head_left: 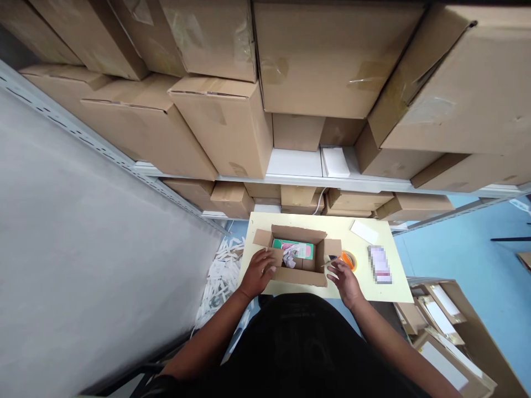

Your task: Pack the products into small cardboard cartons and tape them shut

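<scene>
A small open cardboard box (290, 276) sits on a pale yellow table (373, 293) in front of me. Inside it lie a green and pink packet (296, 247) and some crumpled paper. My left hand (260, 271) rests on the box's left flap, fingers spread over the edge. My right hand (342, 276) is at the box's right side, fingers loosely curled near the right flap, beside an orange tape roll (348, 258). I cannot make out anything held in it.
A white slip (364, 232) and a blurred flat packet (379, 264) lie on the table's right part. Shelves stacked with large cardboard boxes (332, 61) rise behind. White paper strips (222, 271) litter the floor at left; open cartons (448, 326) stand at right.
</scene>
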Demonstrator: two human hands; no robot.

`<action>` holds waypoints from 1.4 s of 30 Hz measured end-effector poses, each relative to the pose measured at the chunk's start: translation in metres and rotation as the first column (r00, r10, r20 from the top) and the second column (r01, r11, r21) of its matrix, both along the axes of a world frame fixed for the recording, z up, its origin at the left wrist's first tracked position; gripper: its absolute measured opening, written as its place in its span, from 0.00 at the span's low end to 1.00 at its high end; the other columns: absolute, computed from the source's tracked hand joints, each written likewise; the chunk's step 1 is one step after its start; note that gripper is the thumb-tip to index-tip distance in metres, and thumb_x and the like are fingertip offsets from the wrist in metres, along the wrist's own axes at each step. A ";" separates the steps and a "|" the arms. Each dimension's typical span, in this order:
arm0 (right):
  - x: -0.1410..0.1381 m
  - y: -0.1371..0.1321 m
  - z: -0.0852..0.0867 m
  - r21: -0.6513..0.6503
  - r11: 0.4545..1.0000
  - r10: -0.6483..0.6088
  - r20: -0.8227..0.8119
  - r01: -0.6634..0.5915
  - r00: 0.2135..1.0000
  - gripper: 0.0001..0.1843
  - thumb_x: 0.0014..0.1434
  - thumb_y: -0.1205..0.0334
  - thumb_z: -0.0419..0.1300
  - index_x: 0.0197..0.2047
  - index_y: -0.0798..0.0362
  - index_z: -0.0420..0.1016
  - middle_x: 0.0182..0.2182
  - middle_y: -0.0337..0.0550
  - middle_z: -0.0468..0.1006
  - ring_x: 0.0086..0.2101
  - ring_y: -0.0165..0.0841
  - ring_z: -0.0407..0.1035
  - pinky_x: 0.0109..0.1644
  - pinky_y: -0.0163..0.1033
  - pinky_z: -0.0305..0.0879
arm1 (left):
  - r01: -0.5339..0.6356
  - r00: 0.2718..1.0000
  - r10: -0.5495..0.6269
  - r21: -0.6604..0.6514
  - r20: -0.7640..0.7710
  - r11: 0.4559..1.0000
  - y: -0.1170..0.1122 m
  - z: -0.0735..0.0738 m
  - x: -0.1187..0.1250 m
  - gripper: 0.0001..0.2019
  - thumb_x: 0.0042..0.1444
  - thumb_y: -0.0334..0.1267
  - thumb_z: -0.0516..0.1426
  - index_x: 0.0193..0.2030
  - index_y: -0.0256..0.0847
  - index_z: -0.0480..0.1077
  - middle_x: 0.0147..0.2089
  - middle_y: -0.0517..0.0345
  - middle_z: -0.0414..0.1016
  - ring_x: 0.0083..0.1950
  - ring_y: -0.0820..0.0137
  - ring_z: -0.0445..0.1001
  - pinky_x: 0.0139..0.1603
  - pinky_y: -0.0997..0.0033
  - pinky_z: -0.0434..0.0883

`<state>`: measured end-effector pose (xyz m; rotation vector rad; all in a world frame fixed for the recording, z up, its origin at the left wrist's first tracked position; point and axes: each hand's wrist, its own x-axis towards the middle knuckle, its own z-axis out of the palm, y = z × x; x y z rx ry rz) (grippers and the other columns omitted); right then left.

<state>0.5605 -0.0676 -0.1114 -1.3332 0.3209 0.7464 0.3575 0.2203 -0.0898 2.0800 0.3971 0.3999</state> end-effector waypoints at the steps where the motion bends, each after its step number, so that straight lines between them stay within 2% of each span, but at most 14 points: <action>1: 0.002 0.001 -0.002 -0.012 1.000 -0.006 -0.035 0.006 0.999 0.16 0.53 0.50 0.63 0.45 0.46 0.75 0.44 0.43 0.80 0.44 0.42 0.77 0.44 0.45 0.75 | -0.075 0.997 0.077 -0.090 0.012 0.993 -0.002 -0.006 -0.001 0.13 0.62 0.42 0.60 0.51 0.45 0.76 0.64 0.47 0.71 0.70 0.53 0.64 0.72 0.43 0.61; 3: 0.006 0.002 -0.006 -0.010 1.000 0.019 -0.064 -0.020 0.998 0.16 0.54 0.48 0.61 0.43 0.47 0.74 0.40 0.44 0.81 0.41 0.42 0.78 0.42 0.47 0.76 | -0.213 0.974 0.227 -0.344 -0.001 0.914 -0.004 -0.018 -0.001 0.18 0.60 0.43 0.60 0.56 0.46 0.72 0.64 0.46 0.69 0.67 0.54 0.67 0.67 0.46 0.66; 5: 0.008 0.003 -0.006 0.016 0.997 0.076 -0.021 -0.075 0.997 0.17 0.54 0.48 0.61 0.44 0.48 0.75 0.39 0.44 0.81 0.41 0.43 0.78 0.42 0.47 0.76 | -0.285 0.949 0.310 -0.573 -0.057 0.768 -0.002 -0.027 0.000 0.26 0.58 0.44 0.61 0.64 0.49 0.64 0.65 0.46 0.67 0.65 0.56 0.70 0.63 0.49 0.70; 7: 0.008 0.004 -0.003 0.027 0.993 0.111 0.049 -0.113 0.993 0.18 0.53 0.48 0.65 0.44 0.48 0.75 0.40 0.44 0.82 0.41 0.42 0.78 0.43 0.46 0.75 | -0.305 0.942 0.316 -0.679 -0.112 0.668 0.005 -0.031 0.004 0.34 0.56 0.44 0.62 0.69 0.51 0.58 0.69 0.45 0.64 0.65 0.57 0.71 0.62 0.51 0.71; 8: 0.008 0.005 0.000 0.019 0.993 0.116 0.087 -0.118 0.989 0.18 0.52 0.48 0.67 0.44 0.48 0.75 0.39 0.43 0.81 0.40 0.41 0.77 0.43 0.46 0.75 | -0.304 0.945 0.302 -0.692 -0.128 0.655 0.009 -0.031 0.007 0.37 0.55 0.43 0.63 0.70 0.51 0.56 0.71 0.44 0.61 0.65 0.57 0.70 0.62 0.51 0.71; 10: 0.008 0.007 0.007 -0.027 0.992 0.123 0.181 -0.120 0.976 0.18 0.53 0.48 0.69 0.43 0.48 0.75 0.38 0.42 0.81 0.37 0.38 0.76 0.43 0.44 0.74 | -0.286 0.956 0.255 -0.664 -0.147 0.691 0.017 -0.027 0.012 0.40 0.53 0.41 0.65 0.72 0.52 0.55 0.74 0.44 0.58 0.66 0.55 0.69 0.60 0.53 0.73; 14: 0.009 0.013 0.021 -0.210 0.962 0.255 0.470 -0.173 0.845 0.21 0.57 0.48 0.66 0.52 0.48 0.76 0.43 0.44 0.81 0.40 0.40 0.75 0.47 0.48 0.74 | -0.191 0.981 0.152 -0.468 -0.119 0.863 0.021 -0.013 0.020 0.39 0.56 0.41 0.62 0.74 0.50 0.55 0.73 0.45 0.60 0.68 0.55 0.67 0.57 0.54 0.75; 18: 0.011 0.020 0.028 -0.483 0.843 0.535 0.699 -0.238 0.474 0.22 0.65 0.48 0.58 0.57 0.47 0.77 0.49 0.49 0.78 0.52 0.45 0.71 0.60 0.54 0.68 | 0.010 0.999 -0.016 -0.174 -0.034 0.985 0.017 -0.003 0.019 0.23 0.67 0.46 0.54 0.67 0.48 0.68 0.73 0.50 0.63 0.73 0.58 0.61 0.70 0.49 0.64; 21: 0.011 0.022 0.029 -0.599 0.713 0.687 0.699 -0.363 0.198 0.21 0.69 0.50 0.53 0.57 0.47 0.79 0.48 0.51 0.77 0.52 0.44 0.70 0.60 0.54 0.68 | 0.078 0.994 -0.080 -0.033 -0.068 0.996 0.018 -0.004 0.013 0.21 0.71 0.48 0.49 0.63 0.46 0.73 0.70 0.51 0.67 0.72 0.59 0.62 0.74 0.47 0.58; 23: 0.010 0.021 0.028 -0.622 0.656 0.724 0.679 -0.427 0.123 0.21 0.70 0.51 0.52 0.58 0.46 0.79 0.47 0.51 0.76 0.51 0.43 0.71 0.59 0.54 0.69 | 0.107 0.989 -0.108 -0.015 -0.100 0.994 0.019 -0.006 0.009 0.22 0.71 0.49 0.48 0.64 0.45 0.73 0.71 0.51 0.66 0.73 0.59 0.62 0.74 0.47 0.58; 30: 0.010 -0.006 0.029 -0.558 0.729 0.679 0.662 -0.397 0.316 0.19 0.63 0.55 0.58 0.56 0.43 0.80 0.56 0.48 0.75 0.59 0.47 0.67 0.67 0.58 0.62 | 0.037 0.996 -0.044 -0.094 -0.075 0.995 0.014 -0.008 0.007 0.21 0.70 0.51 0.50 0.60 0.46 0.76 0.70 0.52 0.68 0.72 0.60 0.64 0.74 0.49 0.59; 35: -0.001 -0.032 0.026 -0.632 0.656 0.747 0.621 -0.413 0.238 0.32 0.55 0.57 0.65 0.64 0.44 0.73 0.68 0.46 0.66 0.68 0.50 0.56 0.72 0.60 0.51 | -0.018 0.998 0.008 -0.165 -0.062 0.986 0.012 -0.008 0.012 0.22 0.68 0.54 0.52 0.56 0.45 0.79 0.68 0.51 0.70 0.71 0.59 0.66 0.75 0.49 0.57; 38: -0.011 -0.022 0.022 -0.550 0.729 0.680 0.650 -0.407 0.340 0.32 0.57 0.52 0.66 0.64 0.45 0.71 0.63 0.49 0.71 0.63 0.50 0.64 0.67 0.59 0.60 | -0.090 0.996 0.080 -0.253 -0.050 0.963 0.009 -0.005 0.016 0.23 0.65 0.58 0.54 0.51 0.44 0.80 0.66 0.49 0.73 0.69 0.57 0.68 0.74 0.49 0.58; 42: -0.010 0.017 0.020 -0.508 0.830 0.546 0.661 -0.229 0.515 0.22 0.63 0.46 0.58 0.55 0.47 0.74 0.52 0.51 0.76 0.51 0.46 0.70 0.56 0.52 0.68 | -0.220 0.975 0.198 -0.423 -0.097 0.879 0.006 -0.002 0.019 0.27 0.64 0.61 0.52 0.53 0.42 0.78 0.60 0.47 0.77 0.63 0.56 0.73 0.68 0.47 0.65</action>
